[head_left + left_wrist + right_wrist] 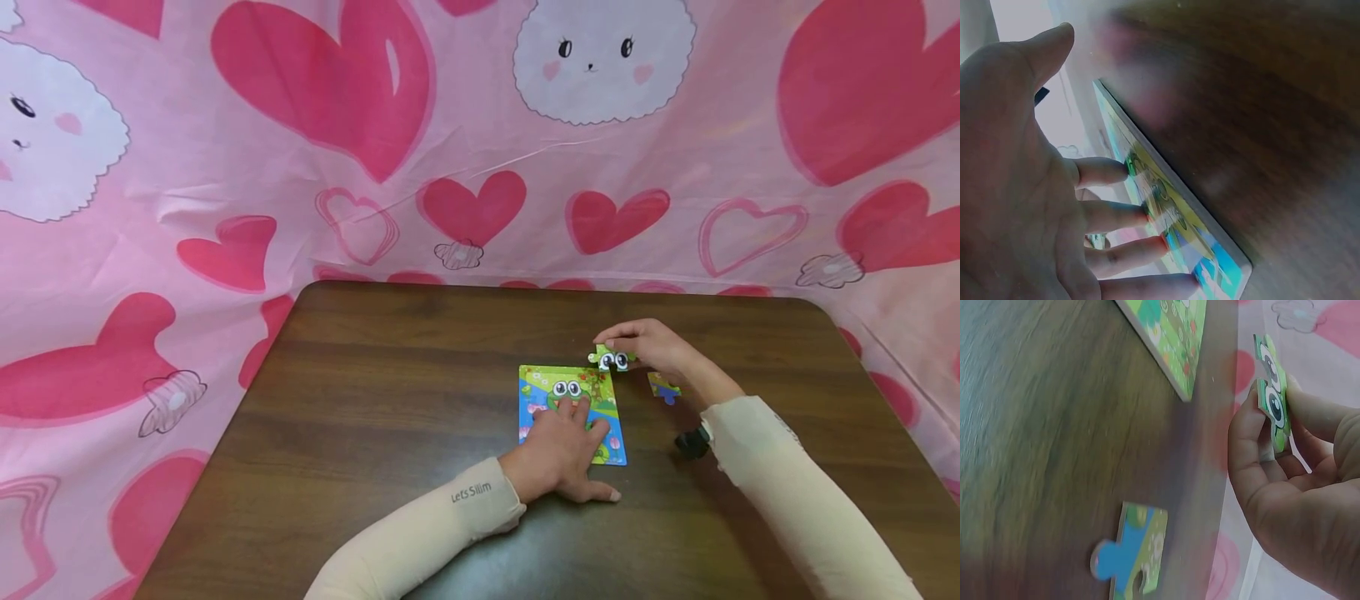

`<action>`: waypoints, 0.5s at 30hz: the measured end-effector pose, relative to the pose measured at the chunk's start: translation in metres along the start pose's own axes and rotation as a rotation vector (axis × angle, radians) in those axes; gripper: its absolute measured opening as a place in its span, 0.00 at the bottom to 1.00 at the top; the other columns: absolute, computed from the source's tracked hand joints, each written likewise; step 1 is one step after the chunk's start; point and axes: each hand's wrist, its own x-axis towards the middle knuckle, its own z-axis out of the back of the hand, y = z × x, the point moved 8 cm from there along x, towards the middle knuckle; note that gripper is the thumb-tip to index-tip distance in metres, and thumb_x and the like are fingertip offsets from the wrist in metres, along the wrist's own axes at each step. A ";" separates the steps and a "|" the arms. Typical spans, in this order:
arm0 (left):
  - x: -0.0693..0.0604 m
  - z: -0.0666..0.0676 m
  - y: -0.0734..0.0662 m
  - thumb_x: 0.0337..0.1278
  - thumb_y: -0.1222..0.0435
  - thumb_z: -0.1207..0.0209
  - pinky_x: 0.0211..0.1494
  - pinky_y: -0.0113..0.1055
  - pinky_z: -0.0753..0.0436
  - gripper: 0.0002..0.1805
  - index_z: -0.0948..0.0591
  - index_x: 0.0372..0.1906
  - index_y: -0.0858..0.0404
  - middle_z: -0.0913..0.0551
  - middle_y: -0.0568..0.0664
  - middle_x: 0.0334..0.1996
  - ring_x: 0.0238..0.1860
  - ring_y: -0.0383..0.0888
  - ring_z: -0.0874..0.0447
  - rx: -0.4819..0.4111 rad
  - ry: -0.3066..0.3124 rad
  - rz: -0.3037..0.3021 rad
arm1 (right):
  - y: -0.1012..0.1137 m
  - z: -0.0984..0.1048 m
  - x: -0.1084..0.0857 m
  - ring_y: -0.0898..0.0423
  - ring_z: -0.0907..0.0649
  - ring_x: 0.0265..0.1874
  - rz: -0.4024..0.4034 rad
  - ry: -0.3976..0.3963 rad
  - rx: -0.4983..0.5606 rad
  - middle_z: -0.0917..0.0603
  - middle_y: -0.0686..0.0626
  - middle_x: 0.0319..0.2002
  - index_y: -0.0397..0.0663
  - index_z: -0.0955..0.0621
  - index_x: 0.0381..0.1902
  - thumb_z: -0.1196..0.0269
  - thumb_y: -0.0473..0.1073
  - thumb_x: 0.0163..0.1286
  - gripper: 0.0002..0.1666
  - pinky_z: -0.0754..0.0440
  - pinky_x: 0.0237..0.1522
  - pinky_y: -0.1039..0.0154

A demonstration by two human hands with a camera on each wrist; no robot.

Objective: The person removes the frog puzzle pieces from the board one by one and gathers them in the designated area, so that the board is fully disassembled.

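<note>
A flat puzzle board (pixel 528 379) with a frog picture lies on the table; its thin edge shows in the left wrist view. My left hand (pixel 562 450) rests on the lower part of the board, fingers spread and fingertips touching its surface, hiding part of the picture. Just past the board's upper right corner, my right hand (pixel 652 343) pinches a puzzle piece (pixel 1274 400) printed with two big eyes, held above the table between thumb and fingers. Another puzzle piece (pixel 1138 544), blue and green with a rounded tab, lies on the table below the right hand.
The brown wooden table (pixel 360 433) extends around the board on all sides. Behind it hangs a pink cloth (pixel 480 142) with red hearts and white fluffy faces. A dark wrist device (pixel 692 443) sits at the right cuff.
</note>
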 end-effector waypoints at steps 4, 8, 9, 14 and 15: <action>0.001 0.001 -0.001 0.46 0.16 0.59 0.48 0.44 0.16 0.51 0.38 0.72 0.38 0.39 0.49 0.76 0.68 0.49 0.34 -0.004 -0.002 -0.004 | -0.007 0.010 -0.008 0.40 0.26 0.65 -0.011 -0.004 0.029 0.28 0.37 0.70 0.39 0.22 0.65 0.45 0.48 0.80 0.24 0.18 0.59 0.46; 0.001 0.001 -0.001 0.46 0.16 0.58 0.49 0.45 0.16 0.50 0.37 0.71 0.39 0.39 0.49 0.76 0.69 0.49 0.34 -0.023 -0.013 0.004 | -0.015 0.024 -0.016 0.41 0.28 0.66 -0.021 -0.029 0.042 0.28 0.37 0.70 0.38 0.24 0.67 0.46 0.48 0.80 0.26 0.20 0.61 0.46; 0.001 0.001 0.000 0.46 0.16 0.57 0.50 0.46 0.16 0.50 0.37 0.70 0.39 0.39 0.49 0.77 0.69 0.50 0.34 -0.036 -0.014 0.008 | -0.017 0.027 -0.018 0.41 0.28 0.66 -0.023 -0.037 0.044 0.29 0.37 0.70 0.38 0.25 0.67 0.46 0.49 0.80 0.26 0.21 0.62 0.45; -0.001 0.002 0.002 0.46 0.17 0.55 0.51 0.44 0.18 0.48 0.34 0.68 0.40 0.38 0.48 0.77 0.69 0.51 0.33 -0.100 -0.015 0.010 | -0.030 0.046 -0.027 0.47 0.26 0.63 -0.047 -0.086 0.055 0.27 0.39 0.69 0.37 0.27 0.69 0.48 0.50 0.81 0.28 0.23 0.65 0.43; -0.001 0.002 0.002 0.46 0.18 0.55 0.50 0.43 0.18 0.48 0.34 0.68 0.40 0.38 0.48 0.76 0.69 0.51 0.33 -0.110 -0.013 0.008 | -0.034 0.049 -0.029 0.50 0.25 0.62 -0.053 -0.093 0.058 0.26 0.41 0.68 0.37 0.28 0.70 0.48 0.50 0.81 0.29 0.23 0.65 0.44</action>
